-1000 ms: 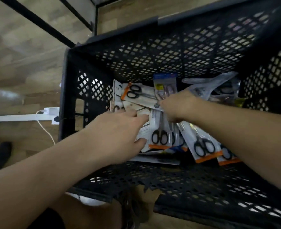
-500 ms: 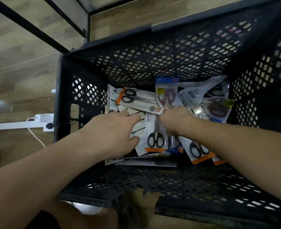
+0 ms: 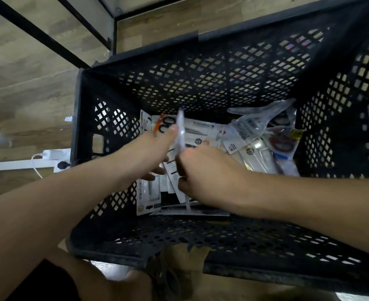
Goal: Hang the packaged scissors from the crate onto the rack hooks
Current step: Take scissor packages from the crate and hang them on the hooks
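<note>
The black lattice crate (image 3: 201, 68) fills the head view, with several packaged scissors lying on its floor. Both hands reach into it. My right hand (image 3: 203, 172) curls its fingers round a scissors packet (image 3: 181, 129) that stands on edge in the middle. My left hand (image 3: 151, 153) meets the same packet from the left, thumb against its face and fingers curled below. A card with orange-handled scissors (image 3: 165, 126) lies just behind my left thumb. Clear bagged scissors (image 3: 253, 127) and a red-handled pair (image 3: 281, 143) lie at the right. No rack hooks are in view.
Black metal frame bars (image 3: 38, 33) cross the wooden floor at the upper left. A white power strip with a cable (image 3: 51, 155) lies left of the crate. A shoe (image 3: 168, 279) shows under the crate's near wall.
The packet that lay flat has been tipped up onto its edge between my hands. My left hand moved up and right to it, and my right hand shifted toward the centre.
</note>
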Motion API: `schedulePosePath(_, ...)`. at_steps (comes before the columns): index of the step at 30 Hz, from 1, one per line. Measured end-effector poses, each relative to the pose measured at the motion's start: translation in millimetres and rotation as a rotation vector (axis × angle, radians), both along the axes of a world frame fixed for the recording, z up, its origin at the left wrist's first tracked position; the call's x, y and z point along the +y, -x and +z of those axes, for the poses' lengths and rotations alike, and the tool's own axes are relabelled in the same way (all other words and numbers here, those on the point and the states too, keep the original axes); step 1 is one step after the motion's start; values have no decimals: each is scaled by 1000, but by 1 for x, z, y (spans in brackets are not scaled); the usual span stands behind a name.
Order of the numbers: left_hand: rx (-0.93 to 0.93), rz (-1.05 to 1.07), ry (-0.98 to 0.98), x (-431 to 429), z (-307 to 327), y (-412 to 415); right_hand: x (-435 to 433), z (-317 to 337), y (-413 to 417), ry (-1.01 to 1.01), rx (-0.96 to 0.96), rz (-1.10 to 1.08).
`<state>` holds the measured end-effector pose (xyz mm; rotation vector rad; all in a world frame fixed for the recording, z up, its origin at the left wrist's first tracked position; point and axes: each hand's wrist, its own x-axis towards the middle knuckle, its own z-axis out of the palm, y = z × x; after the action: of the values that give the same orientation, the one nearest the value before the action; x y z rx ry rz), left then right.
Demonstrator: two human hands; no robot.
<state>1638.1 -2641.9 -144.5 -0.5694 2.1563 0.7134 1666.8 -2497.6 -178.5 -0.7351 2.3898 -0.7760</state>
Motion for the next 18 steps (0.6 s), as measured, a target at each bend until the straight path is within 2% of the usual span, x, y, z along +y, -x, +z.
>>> schedulePosePath(2,-20,174,-141,-2,-1,2,0,14,-11,12,118,94)
schedulePosePath(4,17,262,-213,1,-3,2,2,23,-13,69,175,167)
schedulePosePath(5,56,261,-227,2,-4,2,3,27,-9,102,176,193)
schedulePosePath(7,146,208,-189,4,-4,1,11,24,9,47,48,238)
schedulePosePath(9,175,123,-111,0,-4,0,28,3,38,-147,-180,216)
schedulePosePath(10,172,79,-82,-1,-3,-1,39,-11,51,-332,-274,232)
schedulePosePath(12,155,40,-68,-3,-4,-3,61,-42,66,-794,-251,297)
schedulePosePath(14,140,57,-91,-2,-3,-5,79,-71,72,-1118,-178,282)
schedulePosePath(16,114,55,-133,1,-1,-7,89,-95,75,-1170,-219,156)
schedulePosePath(18,103,47,-181,4,0,-8,95,-115,77,-1092,-207,8)
